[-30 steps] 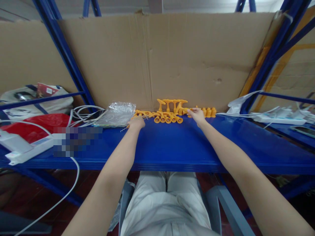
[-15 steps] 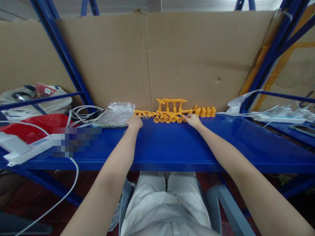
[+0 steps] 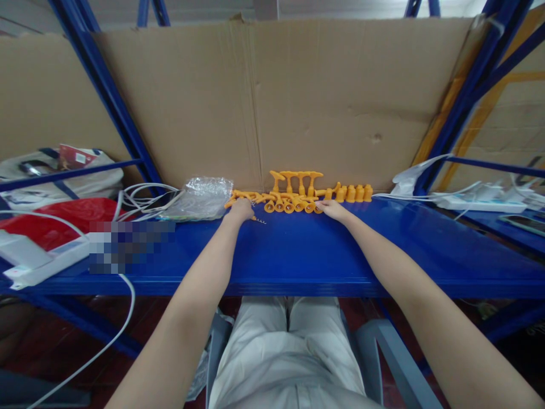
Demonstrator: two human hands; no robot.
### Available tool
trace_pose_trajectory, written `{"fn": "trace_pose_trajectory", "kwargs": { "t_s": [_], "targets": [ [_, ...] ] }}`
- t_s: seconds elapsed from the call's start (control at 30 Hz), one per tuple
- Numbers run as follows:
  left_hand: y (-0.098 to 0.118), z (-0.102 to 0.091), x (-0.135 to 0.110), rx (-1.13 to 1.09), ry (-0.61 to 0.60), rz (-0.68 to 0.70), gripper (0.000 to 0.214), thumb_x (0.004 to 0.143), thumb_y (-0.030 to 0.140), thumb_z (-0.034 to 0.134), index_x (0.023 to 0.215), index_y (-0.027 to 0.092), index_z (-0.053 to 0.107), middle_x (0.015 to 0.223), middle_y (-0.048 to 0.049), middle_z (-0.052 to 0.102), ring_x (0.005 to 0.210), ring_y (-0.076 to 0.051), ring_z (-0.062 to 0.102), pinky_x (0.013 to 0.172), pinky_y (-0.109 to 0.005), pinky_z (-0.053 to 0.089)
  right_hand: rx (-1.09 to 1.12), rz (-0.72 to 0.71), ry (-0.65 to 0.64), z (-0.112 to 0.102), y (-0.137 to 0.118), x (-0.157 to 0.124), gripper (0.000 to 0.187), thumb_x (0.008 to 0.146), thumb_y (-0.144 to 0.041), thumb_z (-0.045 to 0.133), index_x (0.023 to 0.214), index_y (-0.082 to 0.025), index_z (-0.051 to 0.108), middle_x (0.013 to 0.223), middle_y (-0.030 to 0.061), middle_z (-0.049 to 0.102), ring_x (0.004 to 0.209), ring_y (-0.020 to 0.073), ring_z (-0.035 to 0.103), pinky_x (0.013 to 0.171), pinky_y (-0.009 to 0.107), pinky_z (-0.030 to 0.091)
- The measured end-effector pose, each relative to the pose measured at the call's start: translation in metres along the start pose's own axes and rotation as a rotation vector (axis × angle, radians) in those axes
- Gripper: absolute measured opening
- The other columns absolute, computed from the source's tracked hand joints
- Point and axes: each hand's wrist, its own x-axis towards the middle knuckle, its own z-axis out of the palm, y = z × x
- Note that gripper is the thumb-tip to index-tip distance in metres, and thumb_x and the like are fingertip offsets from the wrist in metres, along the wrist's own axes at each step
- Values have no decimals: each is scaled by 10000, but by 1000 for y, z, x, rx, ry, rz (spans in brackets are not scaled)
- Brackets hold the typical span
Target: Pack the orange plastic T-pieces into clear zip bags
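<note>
Notes: two hands at the row of orange pieces

Nearest, the blue surface (image 3: 293, 250), running from its front edge back to the work. Toward its far side, the left hand (image 3: 242, 210): fingers curled in, seemingly closed round one orange corkscrew piece (image 3: 254, 218), its thin metal spiral poking out to the right. Good handling, I judge: grip by the orange part, spiral pointed away from the fingers, and clear of neighbouring pieces.

Right hand (image 3: 335, 210): fingers bunched close together at the right end of the bell-ended row (image 3: 288, 208). Contact looks likely; cannot tell whether it grips the end piece or merely touches it. A light fingertip touch should serve best there; pieces lie side by side, so a shove would probably travel down the line. Square each bell to its neighbour before letting go.

Behind the left hand, a loose orange cluster (image 3: 238, 195), partly hidden. Beyond the row, upright T-handled pieces (image 3: 302, 184); reach over with care, they look easily knocked. Right of them, upright sleeves (image 3: 351, 194). Farthest, cardboard (image 3: 340, 108).
</note>
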Motion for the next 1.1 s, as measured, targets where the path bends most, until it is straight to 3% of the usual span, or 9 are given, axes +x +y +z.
{"fn": "trace_pose_trajectory", "kwargs": {
  "t_s": [0.17,0.33,0.43,0.53,0.63,0.8,0.97,1.1],
  "targets": [
    [-2,4,0,61,-2,-17,510,847,298,599,1330,133,601,1400,-210,560,1324,-348,496,1057,-416,432,60,17,28,-3,2,3,367,952,-375,505,1124,-159,747,1196,96,719,1175,273,635,1057,385,447],
    [-7,12,6,-51,-36,-37,517,795,332,654,1303,244,607,1376,-196,582,1289,-347,530,1056,-525,396,-91,75,273,-22,11,10,348,954,-247,446,1106,-111,728,1150,157,720,1099,283,660,988,377,490],
    [-7,14,7,-81,-45,1,475,775,346,669,1236,240,636,1282,-183,642,1238,-324,569,1059,-519,384,-167,123,412,-36,29,10,379,908,-179,446,1194,-139,691,1191,159,696,1121,276,649,988,391,498],
    [-4,10,4,-71,-30,-10,416,785,265,636,1198,220,654,1220,-185,671,1216,-332,581,1048,-528,391,-271,137,458,-44,46,5,463,857,-149,460,1284,-174,638,1329,155,616,1244,282,573,1050,433,456],
    [-1,5,-3,-51,-40,-1,386,791,142,581,1164,187,669,1246,-195,660,1227,-336,579,1032,-507,416,-395,147,418,-45,51,-1,564,834,-165,496,1395,-179,548,1495,151,475,1377,320,440,1106,508,391],
    [5,-4,-11,-6,-72,112,372,775,65,537,1094,176,693,1205,-155,690,1166,-287,627,958,-358,478,-491,132,260,-35,40,-6,666,874,-255,489,1528,-201,376,1620,117,278,1465,355,286,1138,611,289],
    [11,-5,-13,-27,-50,225,345,755,81,551,1029,234,695,1169,-72,711,1107,-257,647,897,-303,493,-536,14,241,-26,25,1,652,891,-234,450,1534,-195,353,1619,108,282,1470,325,283,1159,629,215],
    [14,-3,-13,-93,-34,290,333,743,87,561,1009,231,698,1151,-54,717,1089,-249,651,890,-286,496,-586,-8,176,-26,11,11,591,883,-177,451,1474,-189,445,1576,121,372,1449,329,322,1148,653,200]
  ]
}}
